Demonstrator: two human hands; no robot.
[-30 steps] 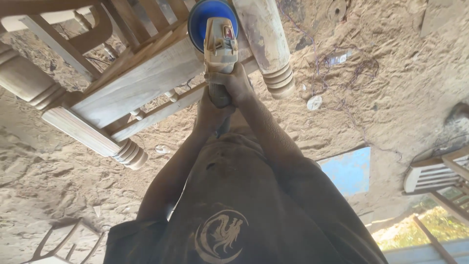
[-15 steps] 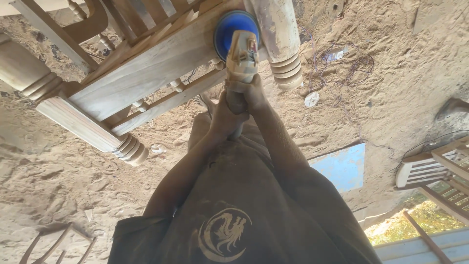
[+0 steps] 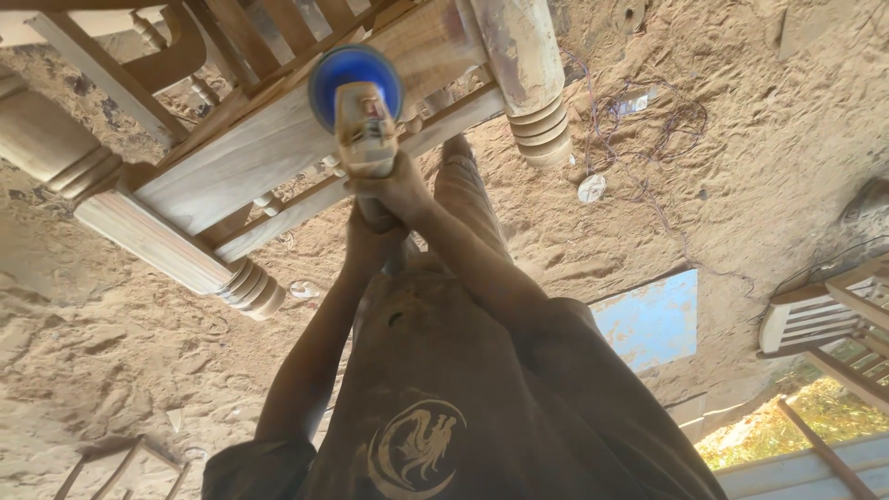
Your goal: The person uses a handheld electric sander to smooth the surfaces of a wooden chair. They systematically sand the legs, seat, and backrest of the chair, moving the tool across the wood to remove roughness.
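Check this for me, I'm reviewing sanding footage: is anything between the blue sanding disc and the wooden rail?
Nothing visible. Both hands hold the sander, and its blue disc lies straight against the wooden rail.

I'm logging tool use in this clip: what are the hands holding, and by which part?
Both hands grip a power sander by its body, behind the blue disc, which meets the wooden furniture rail.

An open-air woodworking yard: bare sandy ground point(image 3: 759, 167) littered with scraps, unfinished wooden furniture with turned legs point(image 3: 523, 65) just beyond the fingers point(image 3: 394, 190) gripping a dusty power sander point(image 3: 356, 102), another slatted piece point(image 3: 815, 315) well off to their right.
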